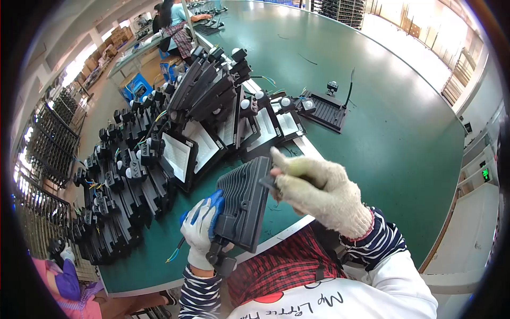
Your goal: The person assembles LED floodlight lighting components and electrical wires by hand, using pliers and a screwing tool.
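My left hand [202, 226], in a white glove with blue-coated fingers, grips a black LED floodlight [245, 199] by its lower left side. The floodlight is tilted, its ribbed back facing up and left. From its lower end hangs a black sensor head [223, 263], and a cable with coloured bare wires [174, 255] shows left of my wrist. At the lamp's upper right edge is my right hand [319, 189], in a cream knitted glove with bare fingertips showing. Its fingers are bent around a small dark piece [268, 183] that I cannot identify.
Many black floodlights [127, 175] with white round sensors are piled on the green table [393, 154] to the left. Another floodlight [324, 111] lies face down farther back. One co-worker [178, 24] stands at the far end; another [64, 282] is at lower left.
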Available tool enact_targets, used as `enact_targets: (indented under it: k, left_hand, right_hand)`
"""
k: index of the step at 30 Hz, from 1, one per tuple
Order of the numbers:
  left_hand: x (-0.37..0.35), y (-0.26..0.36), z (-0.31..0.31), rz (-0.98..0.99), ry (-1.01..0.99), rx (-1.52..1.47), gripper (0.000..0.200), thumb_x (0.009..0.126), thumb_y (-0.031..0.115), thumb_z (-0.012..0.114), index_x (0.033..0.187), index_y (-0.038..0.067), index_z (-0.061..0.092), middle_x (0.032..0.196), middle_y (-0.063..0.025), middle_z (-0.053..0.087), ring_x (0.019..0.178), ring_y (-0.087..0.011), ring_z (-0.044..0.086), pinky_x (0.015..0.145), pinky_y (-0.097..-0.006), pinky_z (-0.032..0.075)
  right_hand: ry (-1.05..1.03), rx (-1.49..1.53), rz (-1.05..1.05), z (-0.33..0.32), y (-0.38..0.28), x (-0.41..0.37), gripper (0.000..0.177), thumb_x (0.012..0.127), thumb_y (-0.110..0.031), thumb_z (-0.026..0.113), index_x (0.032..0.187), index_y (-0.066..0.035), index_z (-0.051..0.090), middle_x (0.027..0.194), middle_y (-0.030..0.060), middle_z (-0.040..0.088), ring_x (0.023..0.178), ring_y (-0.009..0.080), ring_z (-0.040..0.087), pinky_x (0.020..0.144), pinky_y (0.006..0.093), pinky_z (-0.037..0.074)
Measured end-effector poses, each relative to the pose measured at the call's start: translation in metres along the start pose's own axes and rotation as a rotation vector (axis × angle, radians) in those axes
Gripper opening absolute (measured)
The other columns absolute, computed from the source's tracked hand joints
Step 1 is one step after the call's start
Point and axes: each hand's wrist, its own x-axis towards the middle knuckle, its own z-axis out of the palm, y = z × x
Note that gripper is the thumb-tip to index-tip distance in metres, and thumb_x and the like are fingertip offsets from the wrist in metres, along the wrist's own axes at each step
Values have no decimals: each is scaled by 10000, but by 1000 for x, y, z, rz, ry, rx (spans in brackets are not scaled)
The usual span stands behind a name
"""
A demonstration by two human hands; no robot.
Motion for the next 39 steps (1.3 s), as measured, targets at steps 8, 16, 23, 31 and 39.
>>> enact_targets:
  k: [8,16,23,31,39]
  left_hand:
    - [11,33,-11,-465,-90,-476,520,770,291,770,1191,17,635,1023,-146,721,854,-313,704,748,-365,560]
    - [-38,53,-2,-1222,-309,-1529,555,943,230,699,1412,5,505,1303,-118,630,1157,-186,621,1025,-317,486]
    - [-40,59,-3,-849,-704,-1129,611,957,376,642,1447,45,489,1418,-79,568,1275,-159,547,1089,-268,418]
    - [-10,58,-19,-1209,-797,-1287,516,807,114,834,1277,15,643,1216,-70,682,1059,-129,631,946,-277,517]
    - [-10,61,-11,-833,-781,-1035,488,855,114,785,1300,1,621,1239,-94,672,1082,-155,635,967,-302,512]
  right_hand:
    - [-334,-236,-375,-10,19,-21,328,921,-107,713,1223,6,649,960,101,720,857,165,702,752,298,565]
    - [81,-898,-360,-19,48,-3,395,957,-305,635,1294,-99,630,954,129,669,805,296,692,703,381,550]
    - [24,-898,-350,-15,51,4,367,966,-326,619,1271,-125,648,956,127,672,821,314,695,717,399,556]
    - [-300,-1091,-504,-49,35,23,317,948,-334,625,1210,-164,673,925,98,669,783,308,689,672,411,555]
    - [-346,-1069,-381,-39,25,15,276,949,-309,615,1151,-128,664,911,100,653,806,304,680,676,425,547]
